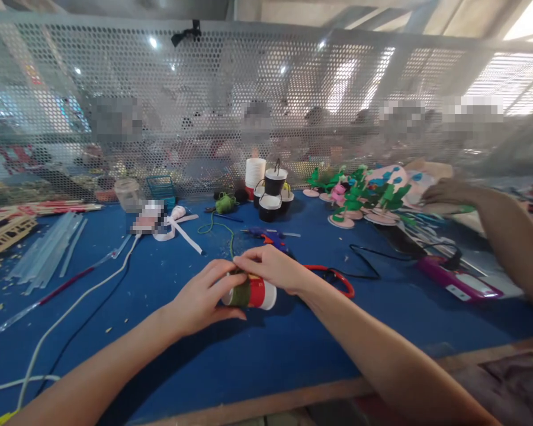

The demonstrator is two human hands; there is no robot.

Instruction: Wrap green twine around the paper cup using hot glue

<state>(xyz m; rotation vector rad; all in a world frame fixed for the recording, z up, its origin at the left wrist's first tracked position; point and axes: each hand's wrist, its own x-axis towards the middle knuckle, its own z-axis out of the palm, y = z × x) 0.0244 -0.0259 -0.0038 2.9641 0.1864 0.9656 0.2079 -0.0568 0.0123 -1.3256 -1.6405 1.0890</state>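
Note:
A paper cup (pixel 258 293) lies on its side just above the blue table, its red band partly covered by wound green yarn (pixel 240 294). My left hand (pixel 204 293) is closed around the yarn-covered end, thumb below and fingers above. On top of the cup, my right hand (pixel 269 267) pinches the green yarn strand (pixel 231 239) with its fingertips. That strand runs back to a ball of green yarn (pixel 225 203). Behind my right hand lies a blue and orange glue gun (pixel 270 238). The exact fingertip contact is partly hidden.
Stacked white cups (pixel 255 173) and small black pots (pixel 270 208) stand at the back. Green felt plants (pixel 353 198) are on the right, near another person's arm (pixel 510 231) and a purple power strip (pixel 457 278). Clear glue sticks (pixel 48 245) and a white cable (pixel 77 296) lie left.

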